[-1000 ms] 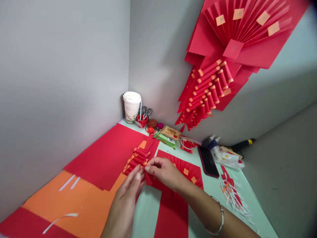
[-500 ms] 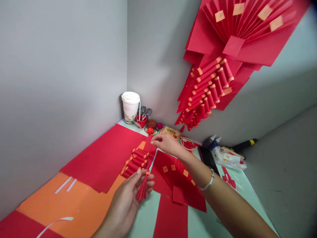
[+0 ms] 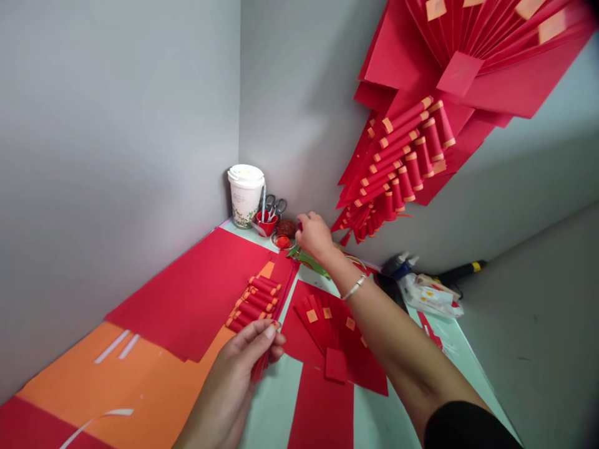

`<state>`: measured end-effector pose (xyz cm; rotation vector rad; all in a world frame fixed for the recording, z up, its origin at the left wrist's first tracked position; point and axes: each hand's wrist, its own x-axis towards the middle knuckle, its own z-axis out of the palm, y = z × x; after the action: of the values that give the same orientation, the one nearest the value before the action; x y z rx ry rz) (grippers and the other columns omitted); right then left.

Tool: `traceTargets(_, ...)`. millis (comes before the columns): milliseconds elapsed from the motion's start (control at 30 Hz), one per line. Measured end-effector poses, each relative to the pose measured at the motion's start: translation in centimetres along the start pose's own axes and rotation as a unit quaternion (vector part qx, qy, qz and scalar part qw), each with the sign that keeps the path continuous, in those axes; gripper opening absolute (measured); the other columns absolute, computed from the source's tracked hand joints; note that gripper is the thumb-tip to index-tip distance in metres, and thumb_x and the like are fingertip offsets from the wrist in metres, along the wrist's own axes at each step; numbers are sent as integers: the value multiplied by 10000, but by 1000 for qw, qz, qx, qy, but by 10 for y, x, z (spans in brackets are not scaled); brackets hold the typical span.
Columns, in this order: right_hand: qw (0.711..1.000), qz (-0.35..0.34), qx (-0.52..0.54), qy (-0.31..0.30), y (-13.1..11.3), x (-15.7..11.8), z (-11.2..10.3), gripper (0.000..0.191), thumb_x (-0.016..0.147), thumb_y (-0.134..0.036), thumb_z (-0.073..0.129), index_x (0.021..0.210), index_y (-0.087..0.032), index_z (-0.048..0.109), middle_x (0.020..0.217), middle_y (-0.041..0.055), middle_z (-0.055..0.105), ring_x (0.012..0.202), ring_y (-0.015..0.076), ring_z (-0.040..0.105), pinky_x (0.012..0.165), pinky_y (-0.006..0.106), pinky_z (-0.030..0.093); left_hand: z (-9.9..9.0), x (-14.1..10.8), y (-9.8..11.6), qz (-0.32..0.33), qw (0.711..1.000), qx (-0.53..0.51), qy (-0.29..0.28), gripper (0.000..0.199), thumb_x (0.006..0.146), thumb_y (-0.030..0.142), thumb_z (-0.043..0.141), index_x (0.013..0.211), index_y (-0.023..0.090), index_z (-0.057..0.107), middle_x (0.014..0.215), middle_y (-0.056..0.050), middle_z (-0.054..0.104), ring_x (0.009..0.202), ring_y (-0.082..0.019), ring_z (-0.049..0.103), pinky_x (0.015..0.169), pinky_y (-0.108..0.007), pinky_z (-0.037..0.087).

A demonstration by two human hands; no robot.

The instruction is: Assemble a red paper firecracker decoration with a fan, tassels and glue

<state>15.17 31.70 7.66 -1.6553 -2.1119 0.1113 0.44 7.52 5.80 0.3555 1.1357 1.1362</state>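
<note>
My left hand (image 3: pixel 250 352) is closed around a red paper tassel (image 3: pixel 260 368), its strips hanging below my fingers and its top pinched under the thumb. Farther back, my right hand (image 3: pixel 314 236) has its fingers curled over a small ball of purple thread (image 3: pixel 300 226), which they mostly hide. A purple strand (image 3: pixel 286 297) runs along the table beside a row of red paper rolls (image 3: pixel 256 300) with orange ends. Right of these lies a pleated red paper fan (image 3: pixel 321 327) with orange squares, on red paper.
A white lidded cup (image 3: pixel 246 196), a red cup (image 3: pixel 266 223) with scissors, and brown (image 3: pixel 285 228) and red thread balls stand in the corner. Red (image 3: pixel 187 290) and orange sheets (image 3: pixel 135 386) cover the left side. A red paper decoration (image 3: pixel 412 131) hangs on the wall.
My right hand has moved back to the purple thread ball and closed on it. My left hand has turned over a little and dropped slightly, still holding the tassel.
</note>
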Motion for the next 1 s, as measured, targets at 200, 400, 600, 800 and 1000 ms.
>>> traceTargets(200, 993, 68, 76, 62, 67, -89, -61, 362, 856, -215, 591, 1210, -188, 664, 1134, 90, 683, 1054, 260, 620, 979, 394, 451, -1, -16, -13, -37, 994, 91, -39, 424, 720, 486, 801, 1016, 202, 693, 867, -42, 748, 877, -211, 661, 789, -289, 489)
traceTargets(400, 962, 223, 146, 51, 140, -165, -54, 205, 910, -241, 640, 1093, -155, 673, 946, 50, 711, 824, 203, 674, 782, 374, 554, 3, -31, -32, -48, 973, 166, -151, 424, 729, 583, 761, 920, 207, 716, 836, -51, 744, 873, -228, 644, 839, -323, 465)
traceTargets(600, 946, 261, 181, 60, 156, -141, -25, 271, 969, -333, 631, 1166, -147, 631, 1139, 79, 662, 966, 215, 667, 842, 417, 570, 5, -34, -40, -29, 966, 195, -166, 428, 723, 612, 746, 859, 206, 730, 775, -49, 728, 824, -229, 637, 820, -319, 459)
traceTargets(800, 951, 227, 196, 79, 135, -129, -38, 269, 913, -286, 680, 1147, -155, 652, 1157, 92, 679, 1037, 242, 655, 944, 449, 513, 6, -28, -37, -44, 976, 179, -116, 416, 735, 576, 746, 927, 207, 714, 858, -50, 746, 890, -240, 661, 818, -312, 479)
traceTargets(1000, 949, 178, 246, 82, 64, -226, -75, 235, 901, -362, 590, 1074, -250, 703, 1098, 76, 713, 988, 242, 668, 871, 363, 522, 9, -30, -37, -74, 982, 150, -87, 385, 754, 497, 768, 995, 202, 715, 947, -68, 771, 1006, -259, 682, 899, -331, 482)
